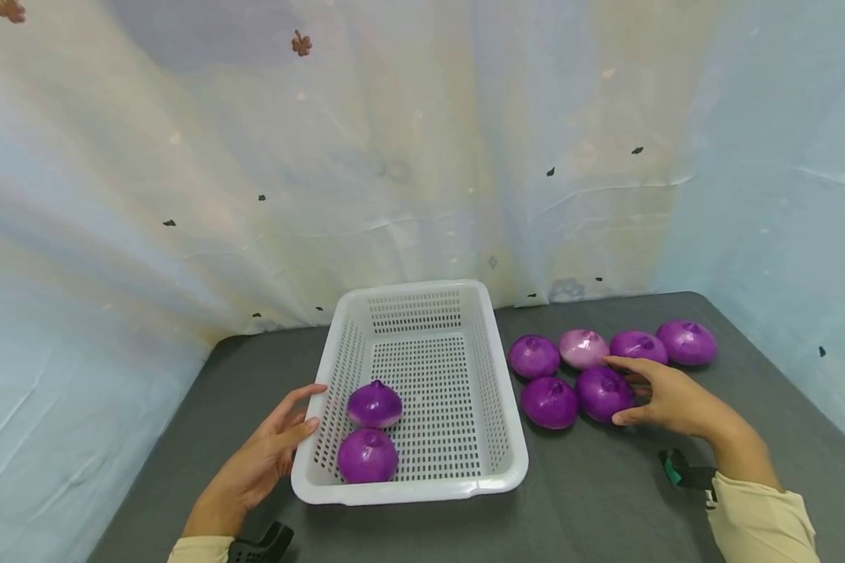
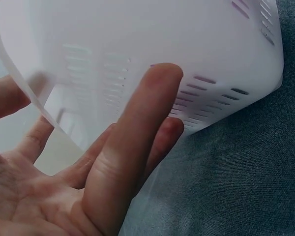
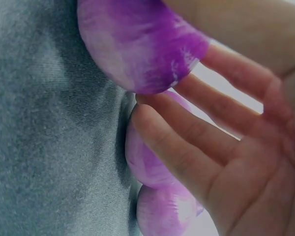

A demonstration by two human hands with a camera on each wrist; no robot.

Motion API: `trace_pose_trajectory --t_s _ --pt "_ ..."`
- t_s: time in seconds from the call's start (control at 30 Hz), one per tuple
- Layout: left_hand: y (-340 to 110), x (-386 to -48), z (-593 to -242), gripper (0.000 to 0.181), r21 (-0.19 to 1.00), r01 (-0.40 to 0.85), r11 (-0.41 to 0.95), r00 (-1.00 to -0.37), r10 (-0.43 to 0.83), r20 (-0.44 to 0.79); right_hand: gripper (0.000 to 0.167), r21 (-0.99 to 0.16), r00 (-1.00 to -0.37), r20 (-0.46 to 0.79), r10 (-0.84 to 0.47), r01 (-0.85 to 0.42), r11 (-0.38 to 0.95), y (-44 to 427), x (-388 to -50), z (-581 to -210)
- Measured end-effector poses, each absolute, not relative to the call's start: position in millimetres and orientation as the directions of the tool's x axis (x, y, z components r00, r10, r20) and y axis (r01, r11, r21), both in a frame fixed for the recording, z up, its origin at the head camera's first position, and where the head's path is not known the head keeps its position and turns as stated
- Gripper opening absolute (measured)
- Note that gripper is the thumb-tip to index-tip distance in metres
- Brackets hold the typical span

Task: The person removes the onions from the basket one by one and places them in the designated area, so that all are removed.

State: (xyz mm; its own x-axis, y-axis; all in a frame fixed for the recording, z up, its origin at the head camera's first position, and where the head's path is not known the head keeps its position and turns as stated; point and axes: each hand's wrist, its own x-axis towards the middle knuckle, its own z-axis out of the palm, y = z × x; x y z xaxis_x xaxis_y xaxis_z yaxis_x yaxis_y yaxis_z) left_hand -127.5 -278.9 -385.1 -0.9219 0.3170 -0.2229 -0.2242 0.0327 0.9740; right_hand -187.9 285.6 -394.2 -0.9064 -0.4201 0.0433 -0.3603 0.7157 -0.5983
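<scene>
My left hand (image 1: 257, 461) rests its fingertips and thumb against the left rim of a white perforated basket (image 1: 411, 491). In the left wrist view, relaxed fingers of that hand (image 2: 103, 157) lie by the basket's outer wall (image 2: 113, 29). Two purple onions, one (image 1: 374, 404) behind the other (image 1: 368, 456), sit in the basket's left side. My right hand (image 1: 676, 399) holds its thumb and fingers around a purple onion (image 1: 601, 393) on the table. The right wrist view has this onion (image 3: 137, 44) beside the fingers of the right hand (image 3: 226, 128).
Around the held onion lie several others: a purple one (image 1: 549, 403) to its left, another (image 1: 533, 356) behind that, a paler pink one (image 1: 583, 349), and two more (image 1: 638, 346) toward the right. A patterned curtain (image 1: 422, 156) hangs behind the dark cloth-covered table (image 1: 570, 500).
</scene>
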Motion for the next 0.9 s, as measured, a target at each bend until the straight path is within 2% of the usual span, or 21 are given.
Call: trace_pose_trajectory --t_s 0.3,0.63,0.9 --pt "-278.3 -128.1 -386.1 0.054 0.974 -0.226 0.029 -0.921 0.318 -0.224 0.09 -0.597 -0.909 0.05 -0.414 -0.359 0.717 287.7 -186.0 -390.7" --pt "-277.8 -126.9 -383.2 0.054 0.974 -0.225 0.029 -0.923 0.312 -0.223 0.088 -0.463 -0.914 0.13 -0.385 -0.399 0.791 286.5 -183.8 -382.4" --pt "-278.3 -127.7 -386.0 0.053 0.976 -0.216 0.032 -0.922 0.322 -0.215 0.089 -0.479 -0.921 0.129 -0.368 -0.383 0.79 285.4 -181.0 -376.5"
